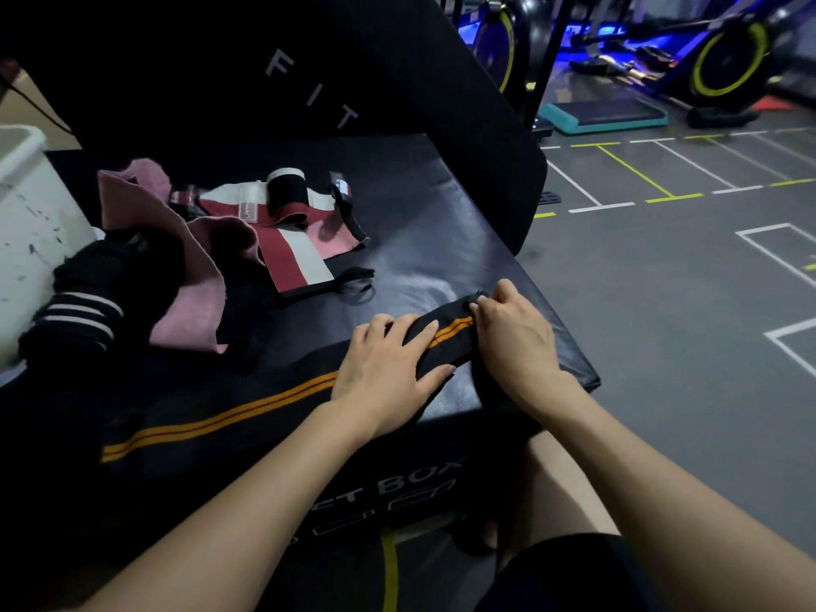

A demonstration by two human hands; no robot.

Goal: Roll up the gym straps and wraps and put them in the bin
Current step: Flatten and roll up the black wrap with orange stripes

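A long black wrap with two orange stripes (pixel 212 424) lies stretched along the front edge of a black padded box (pixel 424 258). My left hand (pixel 388 360) presses flat on the wrap with straight fingers. My right hand (pixel 514 331) pinches the wrap's right end, fingers curled over the folded edge. A white bin (pixel 31 223) stands at the left edge of the box. A heap of other wraps lies beside it: a pink one (pixel 194 267), a red-and-white striped one (pixel 291 254), and a black one with white stripes (pixel 75 320). A small black-and-white roll (pixel 287 189) sits on the heap.
A large black pad lettered FIT (pixel 309 90) leans behind the box. A teal step platform (pixel 605 114) and exercise bikes with yellow wheels (pixel 728 59) stand on the grey marked floor at the right. My knee (pixel 556 488) is below the box's front.
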